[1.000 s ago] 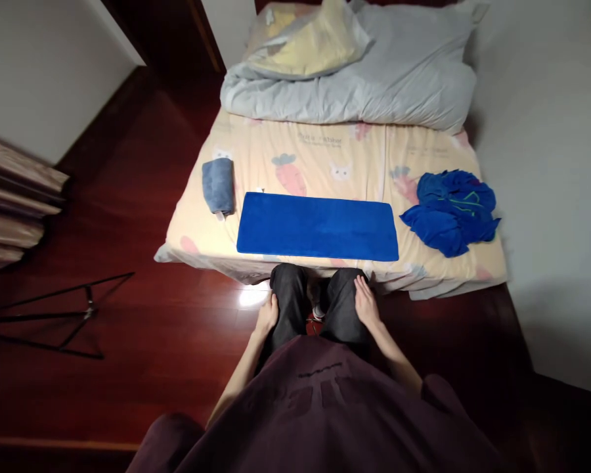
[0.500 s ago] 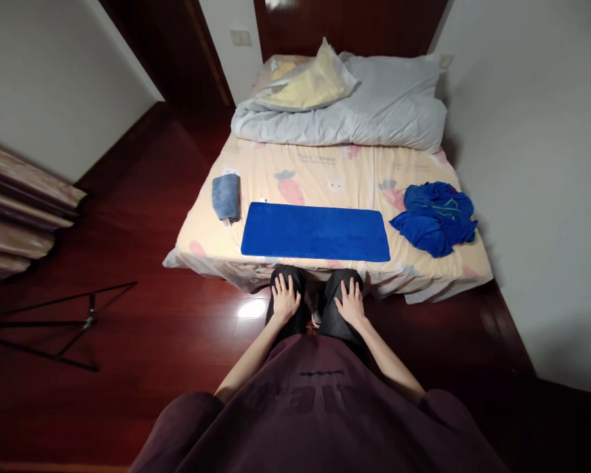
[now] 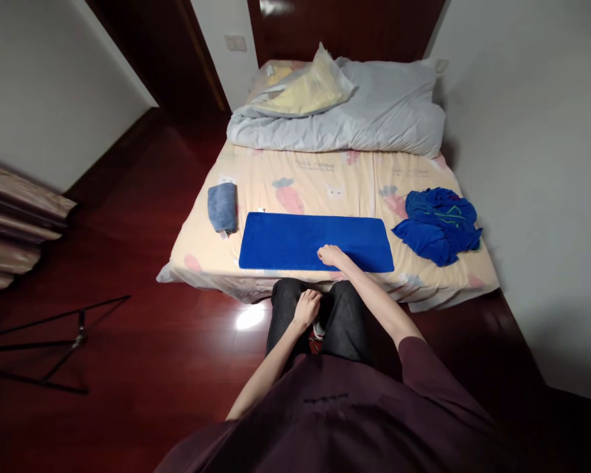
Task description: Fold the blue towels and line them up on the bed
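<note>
A flat, oblong blue towel [image 3: 285, 240] lies spread along the front of the bed. Over its near half is my right hand [image 3: 329, 255], fingers curled in, and nothing shows in them; the cloth beneath stays flat. Whether the hand touches the towel I cannot tell. Down between my knees, by the left thigh, my left hand [image 3: 307, 309] has loosely bent fingers and no object in it. To the left of the towel sits a folded grey-blue cloth [image 3: 222, 207]. A crumpled heap of blue cloth [image 3: 438, 226] with green lines lies to the right.
The bed [image 3: 201, 253] carries a patterned sheet, with a grey quilt [image 3: 394, 105] and a yellow pillow [image 3: 308, 92] at its far end. Black tripod legs [image 3: 54, 341] stand on the floor at left, near a curtain [image 3: 20, 223]. A wall [image 3: 522, 197] borders the right side.
My right hand has left the right knee, moved forward over the blue towel and curled its fingers. My left hand has slid inward from the left knee. The cloths have not moved.
</note>
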`<state>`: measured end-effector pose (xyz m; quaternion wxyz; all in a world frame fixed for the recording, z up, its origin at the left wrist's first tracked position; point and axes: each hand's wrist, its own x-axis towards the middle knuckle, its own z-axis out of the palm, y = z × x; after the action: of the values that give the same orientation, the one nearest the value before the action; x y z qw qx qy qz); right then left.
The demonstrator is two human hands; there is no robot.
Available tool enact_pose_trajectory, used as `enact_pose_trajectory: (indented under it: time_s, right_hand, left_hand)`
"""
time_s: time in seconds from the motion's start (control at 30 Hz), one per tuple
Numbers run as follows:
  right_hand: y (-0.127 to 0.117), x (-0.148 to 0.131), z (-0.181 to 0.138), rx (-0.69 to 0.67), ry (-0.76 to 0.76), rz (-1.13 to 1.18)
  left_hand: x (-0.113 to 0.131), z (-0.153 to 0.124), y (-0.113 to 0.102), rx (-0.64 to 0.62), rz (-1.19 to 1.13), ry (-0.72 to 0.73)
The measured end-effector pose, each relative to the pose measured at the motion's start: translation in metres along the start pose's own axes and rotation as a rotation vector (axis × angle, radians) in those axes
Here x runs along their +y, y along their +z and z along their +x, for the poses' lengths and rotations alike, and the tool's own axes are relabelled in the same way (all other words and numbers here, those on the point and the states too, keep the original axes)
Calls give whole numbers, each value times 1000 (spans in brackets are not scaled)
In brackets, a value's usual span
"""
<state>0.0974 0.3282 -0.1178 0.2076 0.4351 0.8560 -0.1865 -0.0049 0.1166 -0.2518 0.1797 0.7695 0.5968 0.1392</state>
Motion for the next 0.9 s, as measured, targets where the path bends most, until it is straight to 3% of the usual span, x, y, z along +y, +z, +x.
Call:
enact_pose_trajectory:
  time_s: [0.17, 0.37, 0.6, 0.9]
  right_hand:
    - [-15, 1, 56, -71, -49, 81]
    - [-24, 17, 108, -174, -37, 213]
    - [-59, 55, 175, 67, 88, 203]
    - [-76, 73, 210, 161, 101, 107]
  left_hand:
    - [-13, 45, -4, 89, 33, 39]
    - [-39, 93, -11, 30, 179, 39]
    - [-38, 89, 2, -11, 227, 48]
    - [-41, 115, -31, -187, 216, 65]
